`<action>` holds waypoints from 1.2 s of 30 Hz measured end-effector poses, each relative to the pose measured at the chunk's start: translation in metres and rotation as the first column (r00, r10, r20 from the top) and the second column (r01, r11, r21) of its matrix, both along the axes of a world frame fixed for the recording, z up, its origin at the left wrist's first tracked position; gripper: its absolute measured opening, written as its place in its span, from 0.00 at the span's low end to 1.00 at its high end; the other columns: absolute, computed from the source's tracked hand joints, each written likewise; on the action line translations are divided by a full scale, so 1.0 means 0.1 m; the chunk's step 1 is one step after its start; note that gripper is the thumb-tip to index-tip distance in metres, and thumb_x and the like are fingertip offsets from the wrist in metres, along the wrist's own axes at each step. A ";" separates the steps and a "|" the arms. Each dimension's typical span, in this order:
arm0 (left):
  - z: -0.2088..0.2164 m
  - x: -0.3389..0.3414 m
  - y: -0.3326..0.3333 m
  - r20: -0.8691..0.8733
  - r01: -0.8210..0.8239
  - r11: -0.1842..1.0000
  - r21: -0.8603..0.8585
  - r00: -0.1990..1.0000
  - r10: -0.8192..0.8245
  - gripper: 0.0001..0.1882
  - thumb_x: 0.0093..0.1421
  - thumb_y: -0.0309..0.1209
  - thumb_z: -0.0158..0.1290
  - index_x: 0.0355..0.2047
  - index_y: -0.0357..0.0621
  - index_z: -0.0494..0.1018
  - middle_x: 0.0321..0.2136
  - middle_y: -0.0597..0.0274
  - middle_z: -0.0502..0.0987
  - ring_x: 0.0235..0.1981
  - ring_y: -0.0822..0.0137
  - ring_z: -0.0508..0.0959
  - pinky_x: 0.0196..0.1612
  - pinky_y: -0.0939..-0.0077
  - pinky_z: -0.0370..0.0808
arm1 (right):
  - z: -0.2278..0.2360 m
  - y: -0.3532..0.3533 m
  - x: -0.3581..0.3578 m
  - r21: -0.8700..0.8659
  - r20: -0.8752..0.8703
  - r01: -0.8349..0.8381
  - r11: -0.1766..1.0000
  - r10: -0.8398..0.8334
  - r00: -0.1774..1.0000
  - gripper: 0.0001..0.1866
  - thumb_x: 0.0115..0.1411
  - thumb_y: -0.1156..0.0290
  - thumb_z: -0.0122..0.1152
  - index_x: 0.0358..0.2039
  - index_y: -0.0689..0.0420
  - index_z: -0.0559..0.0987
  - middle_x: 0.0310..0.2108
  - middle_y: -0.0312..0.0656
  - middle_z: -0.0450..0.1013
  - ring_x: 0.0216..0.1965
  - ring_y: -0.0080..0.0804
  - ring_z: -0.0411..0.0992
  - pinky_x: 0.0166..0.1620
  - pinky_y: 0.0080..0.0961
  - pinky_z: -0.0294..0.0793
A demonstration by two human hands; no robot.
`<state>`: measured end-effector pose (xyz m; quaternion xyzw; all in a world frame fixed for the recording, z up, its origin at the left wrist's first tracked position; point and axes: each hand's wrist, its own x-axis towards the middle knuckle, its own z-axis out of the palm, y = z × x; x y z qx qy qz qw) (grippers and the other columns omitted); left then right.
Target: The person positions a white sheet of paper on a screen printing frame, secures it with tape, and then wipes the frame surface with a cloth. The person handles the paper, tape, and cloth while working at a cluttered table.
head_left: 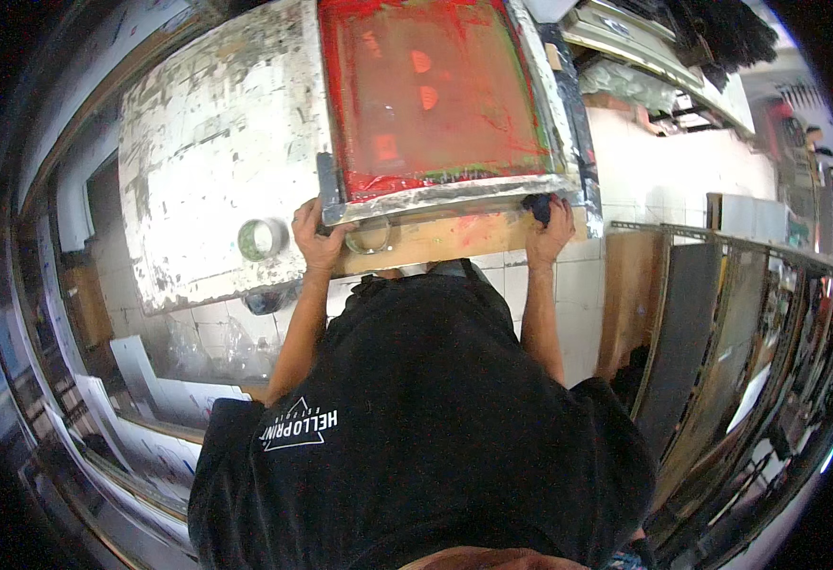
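Note:
A screen printing frame (454, 194) with red-stained mesh (464, 104) lies in front of me, a few orange shapes showing in the mesh. At its near left corner, my left hand (320, 239) grips the edge, thumb on the near side and fingers on the left. My right hand (553, 232) is closed on a dark cloth (535, 205) at the near right corner. Between my hands, a wooden board (454, 236) runs along the near edge. A clear tape roll (370, 251) lies on it, just right of my left hand.
Left of the frame stretches a white, paint-stained table (208, 171) with a greenish tape roll (250, 243) on it. A metal rack of upright panels (678, 313) stands at the right. White boards (155, 389) and clear plastic (217, 347) are at the lower left.

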<state>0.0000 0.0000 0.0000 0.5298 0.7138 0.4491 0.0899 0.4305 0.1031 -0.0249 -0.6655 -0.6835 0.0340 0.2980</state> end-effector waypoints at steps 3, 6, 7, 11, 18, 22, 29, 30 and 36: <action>-0.08 0.12 0.01 -0.003 -0.012 1.000 -0.011 1.000 0.012 0.45 0.31 0.49 0.71 0.49 0.37 0.75 0.39 0.52 0.77 0.41 0.54 0.74 0.46 0.61 0.68 | 0.41 -0.09 0.00 -0.023 -0.410 -0.021 0.999 0.010 0.912 0.15 0.57 0.71 0.57 0.45 0.62 0.74 0.41 0.49 0.72 0.44 0.43 0.70 0.50 0.35 0.70; -0.02 -0.01 -0.05 -0.073 -0.010 1.000 -0.013 0.997 0.009 0.47 0.33 0.51 0.70 0.53 0.36 0.73 0.38 0.53 0.76 0.42 0.54 0.74 0.46 0.62 0.67 | 0.92 -0.14 -0.28 0.177 -0.588 0.151 0.973 -0.018 0.808 0.16 0.57 0.79 0.56 0.47 0.65 0.73 0.41 0.50 0.73 0.43 0.42 0.72 0.48 0.35 0.72; 0.00 -0.03 -0.04 -0.066 -0.016 1.000 -0.014 0.998 0.015 0.47 0.34 0.51 0.69 0.53 0.36 0.73 0.38 0.53 0.76 0.42 0.54 0.74 0.46 0.62 0.67 | 1.28 -0.09 -0.47 0.154 -0.522 0.219 0.963 -0.108 0.846 0.16 0.56 0.81 0.54 0.47 0.65 0.74 0.40 0.51 0.73 0.42 0.44 0.72 0.48 0.35 0.72; 0.07 0.01 -0.06 -0.072 -0.017 0.999 -0.041 0.997 0.014 0.47 0.34 0.52 0.69 0.53 0.36 0.73 0.38 0.54 0.76 0.40 0.56 0.73 0.46 0.63 0.65 | 1.83 0.34 -1.05 0.284 -0.240 -0.218 0.934 0.289 0.927 0.18 0.51 0.84 0.54 0.44 0.64 0.76 0.38 0.51 0.74 0.40 0.46 0.73 0.47 0.36 0.71; 0.11 -0.01 -0.08 -0.080 -0.051 0.998 -0.040 0.996 0.048 0.48 0.33 0.53 0.69 0.53 0.37 0.72 0.38 0.55 0.76 0.40 0.57 0.73 0.44 0.64 0.65 | 1.11 0.99 -2.43 -0.066 -0.138 -0.694 0.716 0.683 0.718 0.15 0.47 0.77 0.61 0.38 0.60 0.80 0.34 0.51 0.70 0.42 0.53 0.71 0.44 0.43 0.72; 0.10 0.00 -0.06 -0.088 -0.055 0.997 -0.047 0.995 0.051 0.50 0.32 0.56 0.68 0.54 0.38 0.71 0.39 0.56 0.76 0.40 0.56 0.73 0.44 0.64 0.65 | 0.39 1.15 -2.68 -0.127 -0.202 -0.785 0.606 0.759 0.619 0.13 0.45 0.78 0.58 0.33 0.58 0.82 0.39 0.56 0.73 0.41 0.56 0.73 0.44 0.46 0.73; 0.17 -0.01 -0.05 -0.066 -0.051 0.999 -0.020 0.997 0.049 0.50 0.34 0.58 0.67 0.53 0.37 0.72 0.40 0.56 0.76 0.41 0.57 0.74 0.44 0.63 0.65 | 0.40 1.71 -2.87 -0.150 -0.058 -0.679 0.718 0.680 0.731 0.15 0.44 0.77 0.56 0.35 0.58 0.83 0.34 0.56 0.75 0.39 0.55 0.74 0.41 0.44 0.73; 0.18 -0.03 -0.10 -0.074 -0.054 0.998 -0.034 0.996 0.051 0.50 0.34 0.59 0.66 0.53 0.37 0.72 0.39 0.56 0.76 0.41 0.57 0.74 0.43 0.64 0.65 | 0.43 1.56 -2.84 -0.134 -0.078 -0.718 0.683 0.715 0.694 0.16 0.44 0.77 0.56 0.35 0.58 0.83 0.34 0.55 0.75 0.39 0.55 0.74 0.41 0.44 0.73; 0.14 -0.03 -0.07 -0.068 -0.062 0.997 -0.052 0.996 0.058 0.52 0.34 0.63 0.64 0.54 0.37 0.71 0.38 0.56 0.75 0.40 0.56 0.73 0.43 0.64 0.65 | 0.69 1.15 -2.72 -0.201 -0.188 -0.741 0.641 0.717 0.671 0.14 0.46 0.75 0.55 0.34 0.59 0.83 0.32 0.59 0.75 0.36 0.56 0.75 0.39 0.46 0.73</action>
